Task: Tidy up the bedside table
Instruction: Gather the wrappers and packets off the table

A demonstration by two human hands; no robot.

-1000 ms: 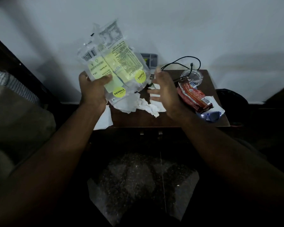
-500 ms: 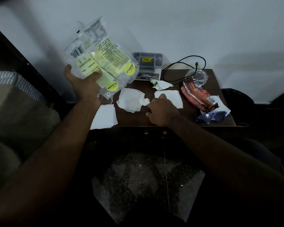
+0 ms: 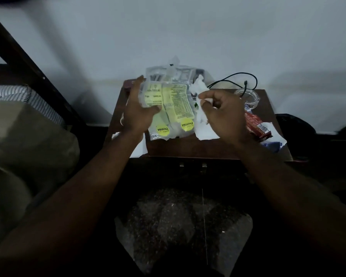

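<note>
Clutter is spread over a dark wooden bedside table [image 3: 188,147] that is set against a pale wall. A clear plastic packet [image 3: 174,100] with yellow printed labels is held upright above the rear left part of the tabletop. It is gripped along its left side by the left hand [image 3: 140,112], with the thumb laid across the front of the packet and the fingers curled behind it. Two round yellow stickers are seen near the packet's lower edge. A crumpled white tissue [image 3: 205,129] is pinched in the right hand [image 3: 222,114], whose fingers are bent around it; the tissue is raised just beside the packet's right edge, and its ends show above and below the fist.

A looped black cable [image 3: 246,83] is laid at the back of the table, and a round glass ashtray [image 3: 250,96] is placed beside it near the rear right corner. A red wrapper [image 3: 256,124] is partly hidden behind the right hand and is rested on a sheet of white paper [image 3: 274,132]. Blue glasses [image 3: 272,145] are seen at the right front edge. Another white sheet [image 3: 140,146] is draped over the left front edge, under the left forearm.

A striped pillow [image 3: 14,94] is seen on the bed at the left, and a speckled floor [image 3: 184,222] is lit below the table.
</note>
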